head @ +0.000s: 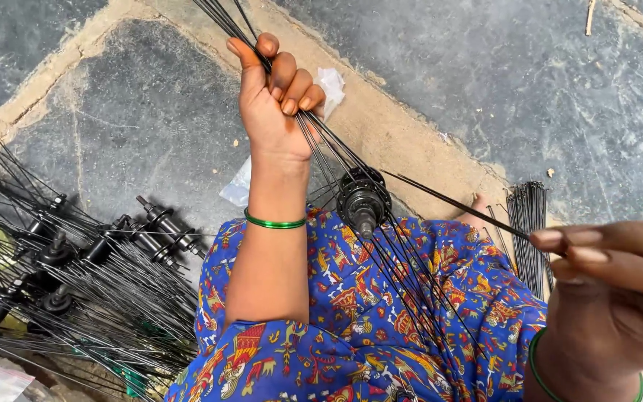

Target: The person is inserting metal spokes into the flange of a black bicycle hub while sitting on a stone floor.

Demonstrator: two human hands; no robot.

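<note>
— Pinched between the fingertips of the right hand is a single black spoke, held by its near end. The left hand is clenched in a fist round a bunch of spokes, lifting them up and away from the lap.

— And where's the hub?

— The black hub sits on the knee, on the blue patterned cloth, axle pointing more or less up at the camera. Spokes fan out of it both ways: up into the left fist and down across the cloth.

— How does the single spoke lie?

— Its long axis runs from the right fingertips up and to the left, straight toward the hub. The far tip ends just beside the flange on its right; whether it has entered a hole I can't tell, the flange is dark and small here.

— Which hand is nearer the hub?

— The left, just above it. The right stands off by the spoke's length.

— Anything else?

— A loose bundle of spokes on the stone floor by the right hand, and a heap of already spoked hubs on the left.
</note>
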